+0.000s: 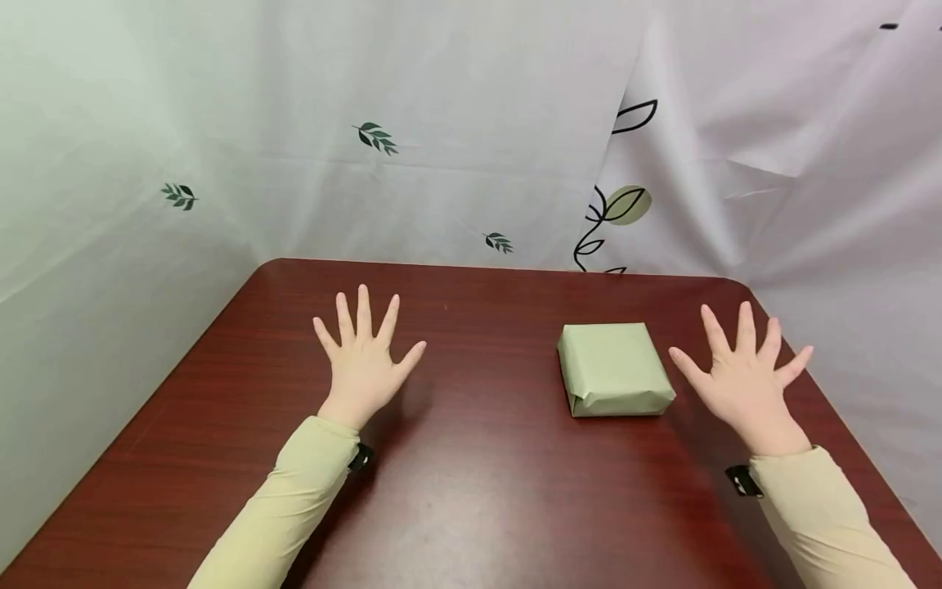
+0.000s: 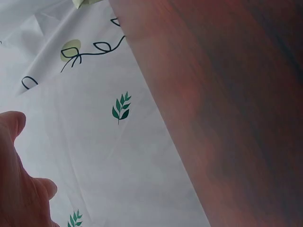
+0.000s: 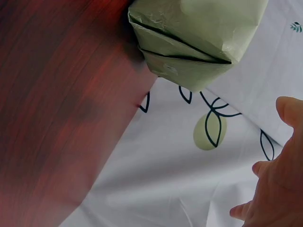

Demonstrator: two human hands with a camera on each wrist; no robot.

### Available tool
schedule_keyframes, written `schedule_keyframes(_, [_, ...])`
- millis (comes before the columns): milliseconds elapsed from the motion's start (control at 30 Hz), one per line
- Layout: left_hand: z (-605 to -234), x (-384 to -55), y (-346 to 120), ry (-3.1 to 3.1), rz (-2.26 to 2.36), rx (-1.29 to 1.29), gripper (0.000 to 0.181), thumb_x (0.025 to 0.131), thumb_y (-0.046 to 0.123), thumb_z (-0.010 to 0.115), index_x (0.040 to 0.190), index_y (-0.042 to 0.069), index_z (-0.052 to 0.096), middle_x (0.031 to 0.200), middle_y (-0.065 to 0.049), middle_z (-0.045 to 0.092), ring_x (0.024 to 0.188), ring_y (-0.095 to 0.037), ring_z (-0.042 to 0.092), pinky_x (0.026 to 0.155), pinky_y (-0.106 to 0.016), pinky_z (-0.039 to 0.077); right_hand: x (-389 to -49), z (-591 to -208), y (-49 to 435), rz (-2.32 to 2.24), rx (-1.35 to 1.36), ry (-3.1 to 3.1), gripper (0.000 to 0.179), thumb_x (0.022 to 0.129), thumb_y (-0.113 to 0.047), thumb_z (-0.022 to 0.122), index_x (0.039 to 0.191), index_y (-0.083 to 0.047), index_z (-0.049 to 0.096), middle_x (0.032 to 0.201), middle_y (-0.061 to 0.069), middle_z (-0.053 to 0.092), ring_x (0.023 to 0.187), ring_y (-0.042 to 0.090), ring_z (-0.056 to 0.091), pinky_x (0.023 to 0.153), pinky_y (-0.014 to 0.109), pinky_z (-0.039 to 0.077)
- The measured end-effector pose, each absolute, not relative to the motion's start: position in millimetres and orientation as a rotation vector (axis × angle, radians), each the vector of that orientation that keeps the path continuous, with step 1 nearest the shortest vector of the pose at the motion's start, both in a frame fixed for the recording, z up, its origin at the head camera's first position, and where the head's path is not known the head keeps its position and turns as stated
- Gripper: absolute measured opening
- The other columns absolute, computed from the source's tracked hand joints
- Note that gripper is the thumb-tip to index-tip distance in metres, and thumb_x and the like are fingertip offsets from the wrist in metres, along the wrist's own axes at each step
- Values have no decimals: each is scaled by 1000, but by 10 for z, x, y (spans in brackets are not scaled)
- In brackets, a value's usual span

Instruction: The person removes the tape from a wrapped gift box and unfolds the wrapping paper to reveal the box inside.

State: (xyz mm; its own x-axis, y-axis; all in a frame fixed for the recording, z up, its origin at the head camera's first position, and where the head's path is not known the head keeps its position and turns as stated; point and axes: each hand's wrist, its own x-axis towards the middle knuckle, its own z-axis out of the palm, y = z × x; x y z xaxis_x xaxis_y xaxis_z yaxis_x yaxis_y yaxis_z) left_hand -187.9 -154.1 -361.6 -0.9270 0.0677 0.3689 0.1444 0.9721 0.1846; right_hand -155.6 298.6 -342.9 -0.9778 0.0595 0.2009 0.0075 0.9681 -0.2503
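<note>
A box wrapped in pale green paper (image 1: 616, 364) lies on the dark red wooden table (image 1: 471, 458), right of the middle in the head view. Its folded paper end (image 3: 184, 52) shows at the top of the right wrist view. Just right of the box, my right hand (image 1: 751, 393) is spread wide, palm down, holding nothing. My left hand (image 1: 363, 372) is also spread with straight fingers over the left part of the table, a good way from the box, and grips nothing. Only a corner of the box (image 2: 87, 2) appears in the left wrist view.
White cloth (image 1: 456, 164) printed with leaves hangs behind the table and along both sides. The table's far edge runs close to the cloth. Dark bands (image 1: 361, 458) sit at both wrists by the pale sleeves.
</note>
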Motion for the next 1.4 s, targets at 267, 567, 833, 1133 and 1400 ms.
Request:
schedule_keyframes(267, [-3578, -1909, -1402, -2771, -299, -173, 78, 88, 65, 42, 152, 26, 19, 159, -17, -2, 143, -39, -16, 104, -68, -12, -1594, -3444, 2984, 384, -30, -2909, 80, 93, -62, 36, 153, -18, 10, 153, 30, -10, 134, 59, -15, 88, 77, -22])
schedule_keyframes(567, [-3528, -1932, -1191, -2773, -294, -214, 77, 89, 65, 41, 152, 28, 18, 159, -15, -3, 144, -37, -16, 106, -66, -11, -1654, -3402, 2945, 388, 21, -2885, 79, 93, -61, 38, 153, -16, 13, 153, 30, -7, 135, 59, -12, 89, 76, -22])
schedule_keyframes(833, [-3540, -1957, -819, -2774, -283, -319, 78, 88, 66, 42, 152, 30, 17, 159, -16, -1, 144, -38, -13, 109, -63, -9, -1683, -3417, 2855, 420, 115, -2840, 76, 92, -58, 43, 151, -14, 21, 154, 30, 0, 136, 57, -4, 94, 75, -15])
schedule_keyframes(1133, [-3579, -1915, -255, -2841, -361, -541, 82, 86, 65, 47, 153, 26, 18, 156, -20, 12, 144, -43, 7, 113, -58, 12, -1697, -3527, 2790, 486, 235, -2817, 74, 91, -53, 51, 148, -12, 27, 149, 32, 10, 131, 55, 11, 98, 72, 4])
schedule_keyframes(1400, [-3605, -1918, 118, -2916, -602, -703, 84, 84, 58, 58, 152, 25, 21, 154, -20, 12, 142, -40, 14, 111, -50, 27, -1705, -3510, 2792, 632, 323, -2893, 79, 90, -45, 58, 151, -12, 20, 149, 33, 12, 127, 60, 15, 90, 72, 21])
